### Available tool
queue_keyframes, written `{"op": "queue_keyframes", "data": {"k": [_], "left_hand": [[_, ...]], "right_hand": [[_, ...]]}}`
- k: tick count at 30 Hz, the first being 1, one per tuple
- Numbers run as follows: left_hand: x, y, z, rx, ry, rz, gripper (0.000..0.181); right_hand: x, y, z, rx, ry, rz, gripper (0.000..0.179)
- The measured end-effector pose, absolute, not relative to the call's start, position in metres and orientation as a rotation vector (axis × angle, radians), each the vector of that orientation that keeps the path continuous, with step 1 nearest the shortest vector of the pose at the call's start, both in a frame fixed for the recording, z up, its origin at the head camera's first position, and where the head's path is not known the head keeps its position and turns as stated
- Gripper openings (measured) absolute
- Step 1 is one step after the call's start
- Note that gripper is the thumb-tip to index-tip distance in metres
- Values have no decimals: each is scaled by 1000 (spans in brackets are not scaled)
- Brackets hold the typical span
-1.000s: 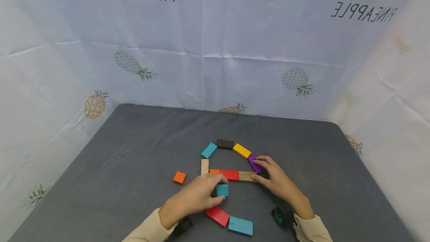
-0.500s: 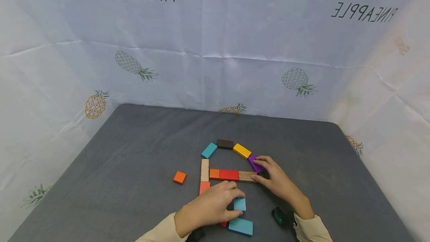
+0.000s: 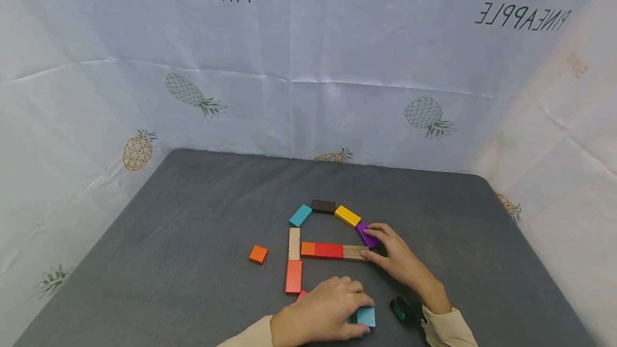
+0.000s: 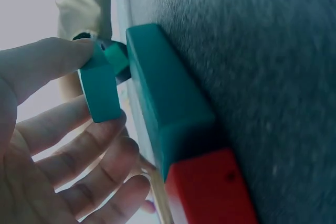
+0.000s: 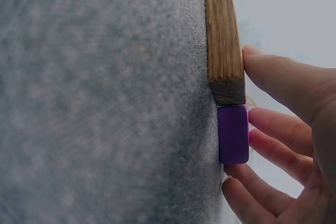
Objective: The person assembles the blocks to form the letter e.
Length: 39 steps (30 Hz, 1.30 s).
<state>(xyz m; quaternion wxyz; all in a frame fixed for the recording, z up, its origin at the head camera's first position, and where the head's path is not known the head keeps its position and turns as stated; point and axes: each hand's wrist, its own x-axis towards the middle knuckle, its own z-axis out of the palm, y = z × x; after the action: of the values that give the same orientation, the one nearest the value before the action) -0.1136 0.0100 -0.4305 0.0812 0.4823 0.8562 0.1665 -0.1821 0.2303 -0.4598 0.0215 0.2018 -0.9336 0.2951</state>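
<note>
In the head view my left hand [image 3: 330, 309] pinches a small teal block [image 3: 366, 317] between thumb and fingers. The left wrist view shows that block held above a longer teal block [image 4: 165, 87], whose end meets a red block [image 4: 210, 192]. My right hand [image 3: 400, 261] rests lightly curved at the right side of the block outline. Its thumb touches a brown wooden block [image 5: 224, 40], and other fingers touch a purple block [image 5: 233, 135] that abuts the wooden one. The left hand hides most of the lower blocks in the head view.
A loose orange block [image 3: 258, 254] lies left of the outline. Along the outline are a teal block [image 3: 301, 216], a dark brown block [image 3: 323, 206], a yellow block [image 3: 347, 216], a pale wooden block [image 3: 294, 243] and a coral block [image 3: 293, 277], on the grey table [image 3: 202, 218].
My left hand has moved right and toward me with the small teal block, uncovering the pale wooden and coral blocks and covering the lower teal one. My right hand stays in place.
</note>
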Motion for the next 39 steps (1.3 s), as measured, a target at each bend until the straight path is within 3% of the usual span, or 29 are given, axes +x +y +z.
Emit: {"op": "queue_keyframes", "data": {"k": [39], "left_hand": [[-111, 17, -440, 1505, 2388, 582, 25]], "right_hand": [[-182, 231, -458, 645, -2891, 946, 50]]}}
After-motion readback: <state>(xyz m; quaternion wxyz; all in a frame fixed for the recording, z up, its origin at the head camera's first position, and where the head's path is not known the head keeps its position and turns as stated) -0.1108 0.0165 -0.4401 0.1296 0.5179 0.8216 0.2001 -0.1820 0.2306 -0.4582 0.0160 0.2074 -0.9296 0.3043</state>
